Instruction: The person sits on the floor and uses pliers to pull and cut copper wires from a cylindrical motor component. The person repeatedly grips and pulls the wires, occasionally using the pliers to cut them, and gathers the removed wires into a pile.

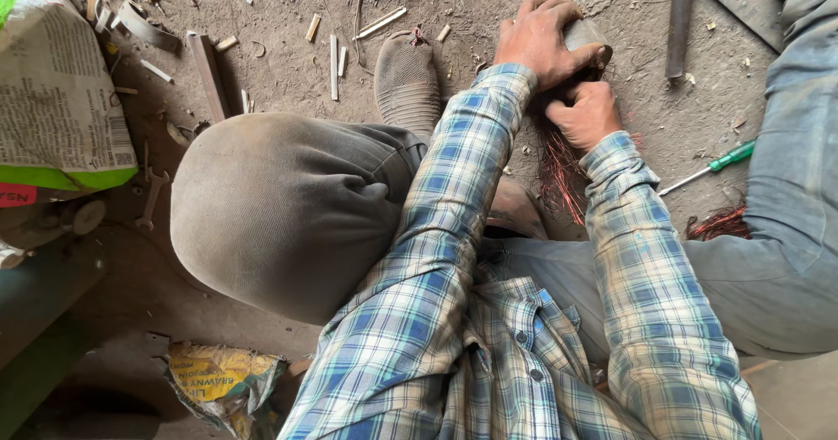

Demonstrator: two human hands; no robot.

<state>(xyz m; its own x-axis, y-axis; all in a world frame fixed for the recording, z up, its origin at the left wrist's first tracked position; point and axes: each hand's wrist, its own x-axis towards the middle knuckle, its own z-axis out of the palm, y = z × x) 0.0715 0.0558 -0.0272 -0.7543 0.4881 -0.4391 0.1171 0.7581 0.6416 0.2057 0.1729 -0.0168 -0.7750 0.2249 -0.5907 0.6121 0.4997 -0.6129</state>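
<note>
A bent knee in dusty grey-brown trousers [288,213] fills the centre-left of the frame, with blue-and-white checked sleeves [454,257] reaching past it toward the upper right. There, on the dirt floor [288,65], the left hand [537,38] is clamped over a small grey metal cylinder [587,35], fingers wrapped round it. The right hand [583,115], just below, is curled shut on a tuft of bright copper wire strands [559,174] that trail down from the part. Judging by that loose bundle, much wire is already out; how much remains inside is hidden. A green-handled screwdriver [711,167] lies untouched at right.
</note>
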